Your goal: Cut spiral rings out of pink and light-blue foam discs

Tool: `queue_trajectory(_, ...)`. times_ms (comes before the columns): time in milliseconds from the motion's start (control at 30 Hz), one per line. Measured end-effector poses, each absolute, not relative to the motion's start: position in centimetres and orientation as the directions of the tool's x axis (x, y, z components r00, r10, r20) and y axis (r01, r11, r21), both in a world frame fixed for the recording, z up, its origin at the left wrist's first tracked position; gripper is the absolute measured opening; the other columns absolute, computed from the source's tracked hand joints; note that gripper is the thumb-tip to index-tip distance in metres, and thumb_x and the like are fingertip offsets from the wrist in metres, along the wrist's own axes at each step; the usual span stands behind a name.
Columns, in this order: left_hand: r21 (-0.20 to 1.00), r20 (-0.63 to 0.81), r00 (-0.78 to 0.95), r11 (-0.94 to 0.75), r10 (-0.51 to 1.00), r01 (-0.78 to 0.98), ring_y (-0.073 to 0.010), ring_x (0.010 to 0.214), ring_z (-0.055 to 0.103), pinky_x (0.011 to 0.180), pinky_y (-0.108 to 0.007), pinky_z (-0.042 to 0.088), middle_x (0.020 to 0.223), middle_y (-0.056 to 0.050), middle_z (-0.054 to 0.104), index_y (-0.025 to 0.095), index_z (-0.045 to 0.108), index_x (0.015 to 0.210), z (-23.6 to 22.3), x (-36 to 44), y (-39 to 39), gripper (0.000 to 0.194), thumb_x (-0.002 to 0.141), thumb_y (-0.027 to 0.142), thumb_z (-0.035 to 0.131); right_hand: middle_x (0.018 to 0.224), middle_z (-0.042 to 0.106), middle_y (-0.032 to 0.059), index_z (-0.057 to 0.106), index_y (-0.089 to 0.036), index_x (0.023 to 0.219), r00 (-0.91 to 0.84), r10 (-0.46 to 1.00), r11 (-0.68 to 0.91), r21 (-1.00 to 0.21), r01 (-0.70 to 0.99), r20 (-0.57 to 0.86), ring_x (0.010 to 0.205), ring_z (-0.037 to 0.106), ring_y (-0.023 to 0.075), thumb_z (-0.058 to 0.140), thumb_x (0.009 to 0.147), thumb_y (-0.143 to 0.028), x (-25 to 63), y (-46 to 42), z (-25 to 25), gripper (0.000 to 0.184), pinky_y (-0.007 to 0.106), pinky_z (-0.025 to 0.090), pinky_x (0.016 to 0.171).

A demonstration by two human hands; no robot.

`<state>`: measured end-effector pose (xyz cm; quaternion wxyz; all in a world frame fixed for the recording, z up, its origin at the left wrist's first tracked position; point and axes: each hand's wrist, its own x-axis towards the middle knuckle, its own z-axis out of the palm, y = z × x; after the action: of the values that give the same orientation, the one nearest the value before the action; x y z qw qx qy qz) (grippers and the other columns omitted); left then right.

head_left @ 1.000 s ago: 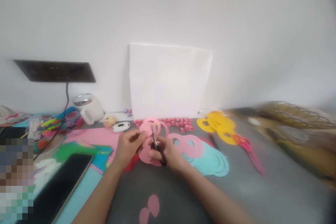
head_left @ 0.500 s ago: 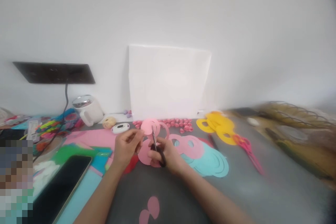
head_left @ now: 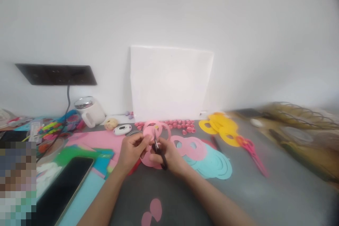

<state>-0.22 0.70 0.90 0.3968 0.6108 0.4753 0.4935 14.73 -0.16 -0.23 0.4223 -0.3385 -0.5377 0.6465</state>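
My left hand (head_left: 134, 147) pinches a small pink paper disc (head_left: 148, 132) between thumb and fingers. Black-handled scissors (head_left: 160, 153) are in my right hand (head_left: 169, 153), their blades pointing up at the paper. Behind the blades a pink paper ring (head_left: 153, 124) shows; whether it is joined to the disc I cannot tell. Below and behind my hands lie more pink paper rounds (head_left: 148, 159), partly covered by my fingers. Right of the scissors, pink paper rings (head_left: 197, 150) overlap a fanned stack of light blue ones (head_left: 222, 167).
Two pink paper ovals (head_left: 156, 209) lie near the front. Yellow paper rings (head_left: 221, 125) and pink scissors (head_left: 253, 155) are to the right. A phone (head_left: 66, 187), coloured paper and a white mug (head_left: 91, 113) occupy the left. A white board (head_left: 171, 83) leans on the wall behind pink paper coils (head_left: 182, 125).
My left hand has moved slightly right, closer to the scissors. The pink disc has dropped lower, so the ring behind it shows more. My right hand keeps its hold on the scissors.
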Motion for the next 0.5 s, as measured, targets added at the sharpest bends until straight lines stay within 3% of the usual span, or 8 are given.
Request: queue_trajectory(500, 0.952, 0.245, 0.046, -0.249, 0.968, 0.176, -0.0046, 0.036, 0.04, 0.037, -0.017, 0.033, 0.046, 0.005, 0.047, 0.016, 0.051, 0.054, 1.19, -0.32, 0.79, 0.034, 0.08, 0.036, 0.06, 0.059, 0.051, -0.0055, 0.055, -0.016, 0.087, -0.393, 0.918, -0.102, -0.987, -0.121, -0.047, 0.052, 0.045, 0.0086, 0.08, 0.057, -0.042, 14.84, -0.35, -0.22, 0.047, 0.023, 0.04, 0.05)
